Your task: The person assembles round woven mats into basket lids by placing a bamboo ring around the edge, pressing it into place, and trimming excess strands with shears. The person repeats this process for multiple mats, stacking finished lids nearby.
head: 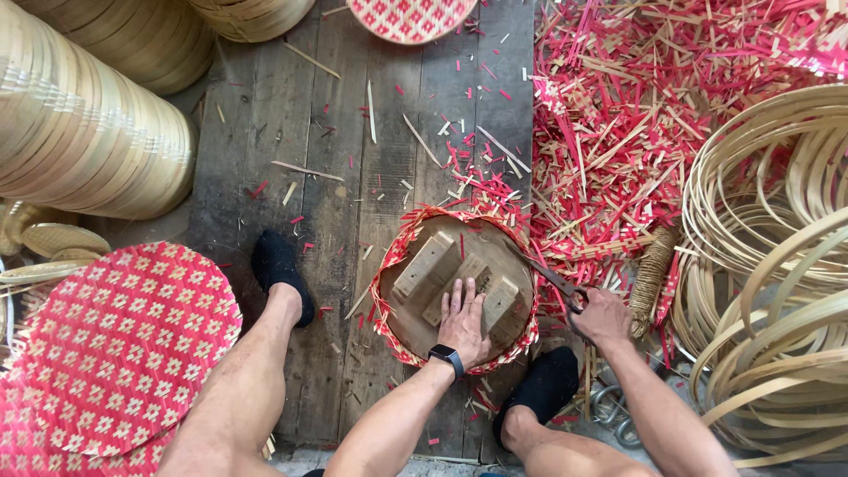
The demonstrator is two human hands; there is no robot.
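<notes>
- The left hand (463, 320) lies flat, fingers spread a little, and presses down on the wooden blocks (459, 283) fixed on a round wooden disc (415, 322).
- Under this disc sits a red and pale woven mat (386, 274); only its rough edge shows around the disc, in the middle of the scene, between the two feet.
- The right hand (602, 316) is closed around the handles of the scissors (555, 281). The blades point to the far left and meet the right rim of the mat.
- To cut well, I think the left hand should keep firm weight on the disc so that the mat does not slide, and the blades should follow close to the disc edge.
- Both black shoes (281, 269) rest on the dark wooden floor (327, 132), one at each side of the work.
- To the right and far lies a big heap of red and pale cuttings (636, 132), and near it a roll of brown cord (651, 274).
- At the right edge are bamboo hoops (768, 291).
- At the near left is a pile of finished red mats (115, 344), with stacked pale trays (79, 124) farther away.
</notes>
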